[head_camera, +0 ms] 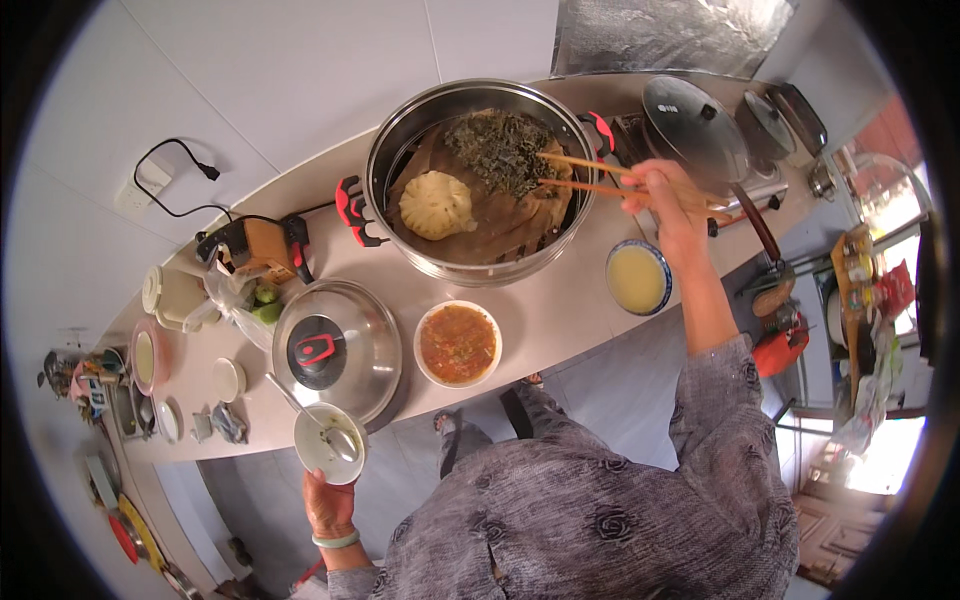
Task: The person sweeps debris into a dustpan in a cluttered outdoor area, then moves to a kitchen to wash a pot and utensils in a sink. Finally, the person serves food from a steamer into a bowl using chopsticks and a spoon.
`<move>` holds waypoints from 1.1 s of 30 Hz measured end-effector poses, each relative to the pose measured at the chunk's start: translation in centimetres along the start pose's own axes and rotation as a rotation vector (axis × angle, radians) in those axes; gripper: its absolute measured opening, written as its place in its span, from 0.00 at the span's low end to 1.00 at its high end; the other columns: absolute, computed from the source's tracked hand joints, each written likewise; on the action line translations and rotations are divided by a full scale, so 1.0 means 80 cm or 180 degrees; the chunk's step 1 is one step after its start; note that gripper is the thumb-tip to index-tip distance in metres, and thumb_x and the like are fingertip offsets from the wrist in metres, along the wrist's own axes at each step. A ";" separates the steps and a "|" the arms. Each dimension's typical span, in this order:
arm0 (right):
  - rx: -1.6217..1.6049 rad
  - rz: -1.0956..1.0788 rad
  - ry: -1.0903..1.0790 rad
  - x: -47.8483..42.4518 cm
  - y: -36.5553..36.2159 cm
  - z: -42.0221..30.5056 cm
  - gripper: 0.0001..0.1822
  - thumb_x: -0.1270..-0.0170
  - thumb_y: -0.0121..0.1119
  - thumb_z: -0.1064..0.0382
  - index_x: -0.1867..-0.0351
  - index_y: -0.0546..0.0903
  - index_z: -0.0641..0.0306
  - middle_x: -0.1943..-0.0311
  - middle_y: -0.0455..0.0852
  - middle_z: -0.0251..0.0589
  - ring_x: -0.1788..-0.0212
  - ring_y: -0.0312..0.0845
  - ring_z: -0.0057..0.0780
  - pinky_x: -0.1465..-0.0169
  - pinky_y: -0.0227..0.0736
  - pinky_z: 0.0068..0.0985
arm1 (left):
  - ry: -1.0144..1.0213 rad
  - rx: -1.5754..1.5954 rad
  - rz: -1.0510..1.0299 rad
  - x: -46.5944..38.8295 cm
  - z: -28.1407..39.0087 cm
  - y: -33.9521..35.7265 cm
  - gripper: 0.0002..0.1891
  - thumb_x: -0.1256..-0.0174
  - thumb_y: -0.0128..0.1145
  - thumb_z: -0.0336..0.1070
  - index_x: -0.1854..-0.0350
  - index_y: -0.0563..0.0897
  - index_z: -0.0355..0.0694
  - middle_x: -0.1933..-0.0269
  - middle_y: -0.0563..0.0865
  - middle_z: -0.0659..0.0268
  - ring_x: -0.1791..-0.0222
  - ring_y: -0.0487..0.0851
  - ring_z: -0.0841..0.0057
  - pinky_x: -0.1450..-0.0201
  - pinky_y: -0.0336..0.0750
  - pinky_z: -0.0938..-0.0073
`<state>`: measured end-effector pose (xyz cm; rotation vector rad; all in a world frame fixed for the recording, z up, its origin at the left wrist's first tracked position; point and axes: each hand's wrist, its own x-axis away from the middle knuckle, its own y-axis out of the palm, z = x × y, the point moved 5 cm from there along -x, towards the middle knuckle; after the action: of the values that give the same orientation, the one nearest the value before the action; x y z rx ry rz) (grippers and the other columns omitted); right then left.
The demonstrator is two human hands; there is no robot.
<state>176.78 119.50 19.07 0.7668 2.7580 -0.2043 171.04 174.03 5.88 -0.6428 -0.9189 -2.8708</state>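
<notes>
My right hand holds a pair of wooden chopsticks, whose tips touch dark leafy greens inside a large steel steamer pot with red and black handles. To the left of the greens, a pale pleated bun rests on a brown cloth or leaf liner. My left hand grips a small white bowl beyond the counter's near edge, with a metal spoon in it. A bowl of red chunky soup or sauce stands in front of the pot.
A domed steel lid lies left of the red bowl. A blue-rimmed bowl of yellow liquid stands near the counter edge. At the right, a lidded frying pan sits on a gas stove. A black cable hangs by the wall socket.
</notes>
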 end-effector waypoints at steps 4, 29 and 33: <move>0.0063 -0.0241 0.0071 -0.062 -0.006 0.041 0.13 0.32 0.45 0.59 0.59 0.74 0.67 0.64 0.79 0.42 0.71 0.78 0.23 0.65 0.72 0.18 | -0.0001 0.0102 0.0084 0.017 -0.037 0.026 0.25 0.44 0.58 0.42 0.44 0.69 0.40 0.48 0.77 0.59 0.53 0.79 0.63 0.59 0.79 0.63; -0.0467 -0.0369 0.1136 -0.187 0.013 0.130 0.18 0.33 0.44 0.56 0.61 0.73 0.73 0.67 0.79 0.52 0.67 0.82 0.37 0.63 0.79 0.27 | -0.0150 -0.0260 -0.0181 -0.046 -0.046 0.176 0.38 0.55 0.68 0.40 0.42 0.64 0.30 0.47 0.75 0.58 0.47 0.75 0.68 0.43 0.68 0.68; -0.0611 -0.0271 0.1292 -0.191 0.007 0.132 0.17 0.32 0.44 0.56 0.61 0.74 0.73 0.67 0.80 0.53 0.67 0.82 0.39 0.64 0.79 0.29 | -0.0151 -0.0314 -0.0130 -0.047 -0.051 0.175 0.40 0.56 0.69 0.41 0.41 0.63 0.30 0.47 0.74 0.57 0.47 0.75 0.67 0.43 0.68 0.68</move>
<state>191.98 110.34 13.48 0.7047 3.1302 0.2234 175.48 159.96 8.94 -0.7118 -0.8096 -2.9650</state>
